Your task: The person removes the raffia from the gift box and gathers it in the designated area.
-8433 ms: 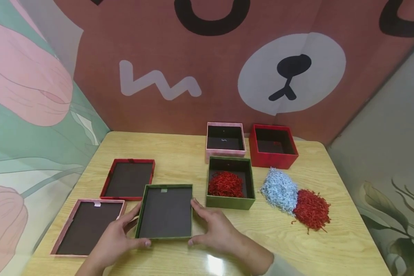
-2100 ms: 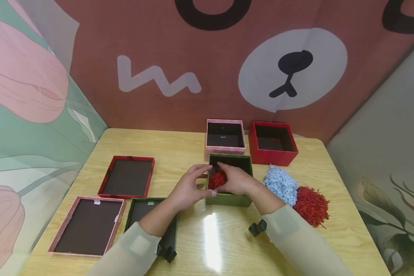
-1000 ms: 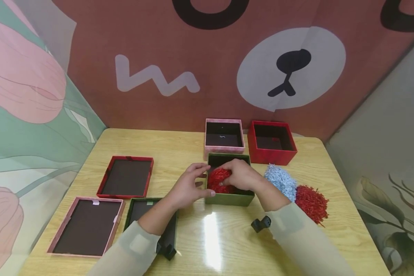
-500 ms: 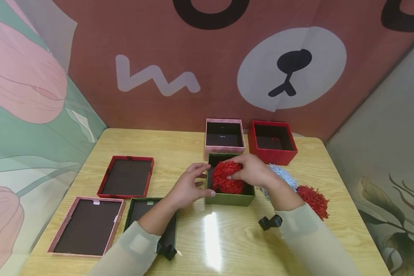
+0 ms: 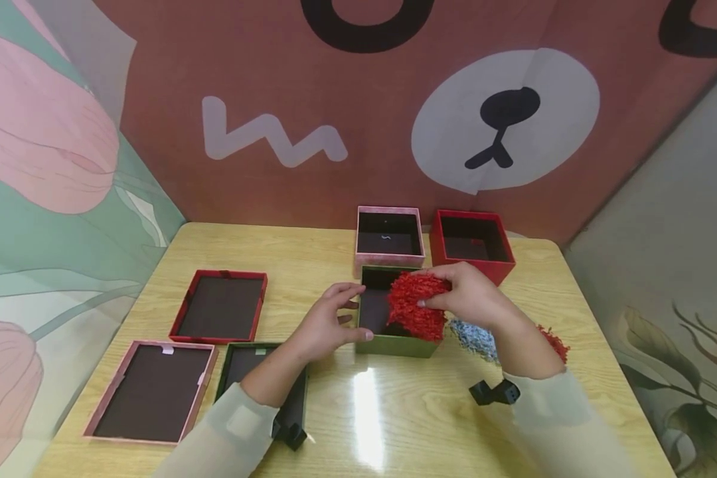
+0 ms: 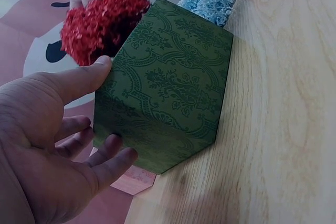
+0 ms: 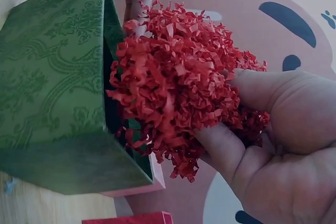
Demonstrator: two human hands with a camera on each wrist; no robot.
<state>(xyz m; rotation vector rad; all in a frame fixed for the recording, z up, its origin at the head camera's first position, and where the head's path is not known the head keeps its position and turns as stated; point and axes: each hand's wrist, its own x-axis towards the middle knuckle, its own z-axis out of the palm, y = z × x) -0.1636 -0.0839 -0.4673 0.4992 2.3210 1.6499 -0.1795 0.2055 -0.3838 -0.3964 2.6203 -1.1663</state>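
Observation:
My right hand (image 5: 475, 295) pinches a clump of red shredded paper (image 5: 418, 305) over the right part of the green box (image 5: 397, 345). In the right wrist view the shredded paper (image 7: 178, 72) bulges out between thumb and fingers, beside the box's open top. My left hand (image 5: 328, 325) lies at the box's left side, its fingers spread and loosely bent. From the left wrist, the thumb tip reaches the rim of the patterned green box (image 6: 168, 77), with the other fingertips close to its side. The box's dark inside shows bare on the left.
Behind stand a pink box (image 5: 388, 259) and a red box (image 5: 475, 265), both open. Blue shredded paper (image 5: 475, 340) and a second red pile (image 5: 556, 342) lie right, partly behind my right arm. Left are red (image 5: 176, 325), pink (image 5: 107, 401) and green (image 5: 227, 365) lids.
My right hand has lifted the red shredded paper from inside the green box and carried it up and rightward. My left hand has stayed at the box. Earlier, both hands held the green lid.

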